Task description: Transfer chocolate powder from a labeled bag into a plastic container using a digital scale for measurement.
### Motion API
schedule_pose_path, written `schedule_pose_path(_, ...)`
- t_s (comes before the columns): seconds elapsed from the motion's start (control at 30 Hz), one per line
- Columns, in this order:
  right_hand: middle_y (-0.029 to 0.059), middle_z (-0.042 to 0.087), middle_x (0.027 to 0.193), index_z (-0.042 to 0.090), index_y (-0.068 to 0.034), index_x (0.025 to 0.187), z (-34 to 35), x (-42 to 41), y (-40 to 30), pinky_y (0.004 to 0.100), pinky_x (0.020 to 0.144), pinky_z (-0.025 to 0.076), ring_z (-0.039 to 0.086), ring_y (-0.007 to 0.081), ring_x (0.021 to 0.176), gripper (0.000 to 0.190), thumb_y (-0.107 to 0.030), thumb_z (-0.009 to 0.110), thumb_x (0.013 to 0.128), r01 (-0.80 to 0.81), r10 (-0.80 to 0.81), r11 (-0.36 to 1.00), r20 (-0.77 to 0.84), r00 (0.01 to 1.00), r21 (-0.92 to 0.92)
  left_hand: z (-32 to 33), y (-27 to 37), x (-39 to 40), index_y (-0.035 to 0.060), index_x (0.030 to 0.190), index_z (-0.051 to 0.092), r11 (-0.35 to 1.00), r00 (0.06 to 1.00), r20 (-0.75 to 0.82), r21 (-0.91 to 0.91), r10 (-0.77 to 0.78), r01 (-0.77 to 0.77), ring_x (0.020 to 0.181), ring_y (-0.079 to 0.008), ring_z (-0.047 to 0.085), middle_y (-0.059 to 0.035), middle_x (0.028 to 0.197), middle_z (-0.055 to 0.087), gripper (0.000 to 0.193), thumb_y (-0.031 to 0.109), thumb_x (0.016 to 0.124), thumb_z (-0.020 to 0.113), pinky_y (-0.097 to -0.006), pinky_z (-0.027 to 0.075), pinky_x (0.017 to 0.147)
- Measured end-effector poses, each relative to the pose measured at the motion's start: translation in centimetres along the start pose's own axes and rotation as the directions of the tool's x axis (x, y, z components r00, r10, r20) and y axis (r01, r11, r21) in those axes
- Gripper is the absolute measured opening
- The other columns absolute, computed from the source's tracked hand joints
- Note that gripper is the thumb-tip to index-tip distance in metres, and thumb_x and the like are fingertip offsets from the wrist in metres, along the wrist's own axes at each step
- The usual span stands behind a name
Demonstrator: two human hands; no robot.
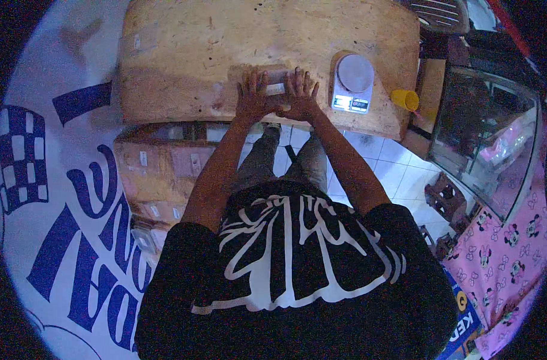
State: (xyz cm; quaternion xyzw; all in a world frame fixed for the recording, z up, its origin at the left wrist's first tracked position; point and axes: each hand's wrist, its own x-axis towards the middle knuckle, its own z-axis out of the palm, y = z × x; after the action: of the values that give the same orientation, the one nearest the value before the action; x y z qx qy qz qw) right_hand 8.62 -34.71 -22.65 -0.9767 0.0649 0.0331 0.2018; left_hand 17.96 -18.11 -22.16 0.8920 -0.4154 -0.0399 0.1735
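Both hands rest near the front edge of a worn wooden table (pixel 179 58), fingers spread and pointing away from me. My left hand (pixel 254 96) lies on the left and my right hand (pixel 301 96) on the right, with the thumbs close together. Between them shows a small whitish rectangular patch (pixel 275 88); a darker brown area surrounds it, and I cannot tell whether that is a flat object or shadow. Neither hand appears to grip anything. To the right of my right hand stands a white digital kitchen scale (pixel 352 83) with a round platform and a lit display.
A yellow plastic cup (pixel 404 100) lies tilted at the table's right edge. Beyond it stands a glass-sided case (pixel 485 130) beside pink patterned cloth (pixel 503 256). Cardboard-coloured boxes (pixel 165 175) sit below the table at left, next to a white banner (pixel 26 252) with blue lettering.
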Motion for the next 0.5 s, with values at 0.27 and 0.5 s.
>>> schedule_pose_path(0.27, 0.02, 0.003, 0.15, 0.011, -0.018, 0.146, -1.4, 0.5, -1.2, 0.0746, 0.095, 0.005, 0.002, 0.0458, 0.136, 0.13, -0.079, 0.065, 0.045, -0.099, 0.103, 0.987, 0.03, 0.994, -0.127, -0.3, 0.4, 0.9, 0.0068, 0.14, 0.025, 0.999, 0.999, 0.02, 0.033, -0.039, 0.039, 0.132, -0.0473, 0.016, -0.0215, 0.143, 0.024, 0.114, 0.077, 0.057, 0.058, -0.068, 0.018, 0.098)
schedule_pose_path(0.5, 0.0181, 0.006, 0.15, 0.013, -0.017, 0.146, -1.9, 0.8, -1.5, 0.0741, 0.096, 0.005, 0.004, 0.0433, 0.136, 0.129, -0.077, 0.065, 0.044, -0.173, 0.195, 0.966, 0.104, 0.975, -0.191, -0.3, 0.3, 1.4, 0.0076, 0.139, 0.029, 0.999, 1.0, -0.026, 0.042, 0.011, -0.01, 0.133, -0.046, 0.015, -0.0208, 0.142, 0.026, 0.111, 0.079, 0.057, 0.055, -0.0682, 0.009, 0.101)
